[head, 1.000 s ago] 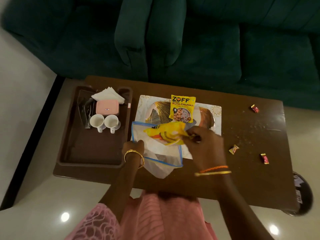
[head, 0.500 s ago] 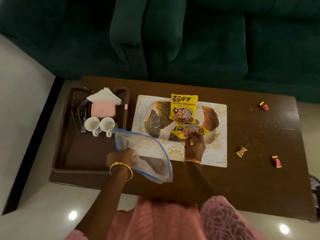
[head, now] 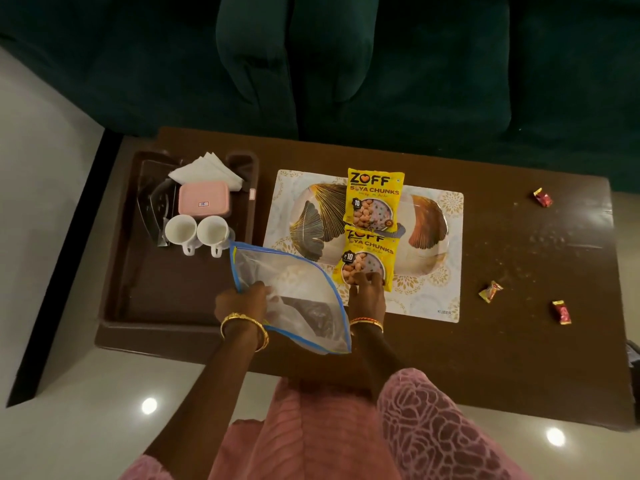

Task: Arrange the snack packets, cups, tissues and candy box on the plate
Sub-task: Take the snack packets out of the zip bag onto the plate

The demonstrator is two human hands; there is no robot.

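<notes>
I take the plate as my reference: a patterned oval dish with gold leaf shapes, lying on a pale placemat on the brown table. Across the middle of the plate I see the far snack packet, yellow, marked ZOFF SOYA CHUNKS, lying flat. Just on the near side of it, its top edge tucked against the first one's lower edge, lies the near snack packet, reaching over the plate's near rim onto the mat. My right hand has its fingers curled onto that packet's near end and pinches it (the thumb is hidden, so I judge by the fingers alone).

Left of the plate and nearer to me, my left hand grips one edge of a clear zip bag with a blue rim; the bag hangs over the table's near edge.

Further left of the plate sits a brown tray. At its far end lie the white tissues, the pink candy box touching them on the near side, and two white cups side by side just nearer, handles toward me.

Right of the plate, well apart from it, three wrapped candies lie scattered on the table.
</notes>
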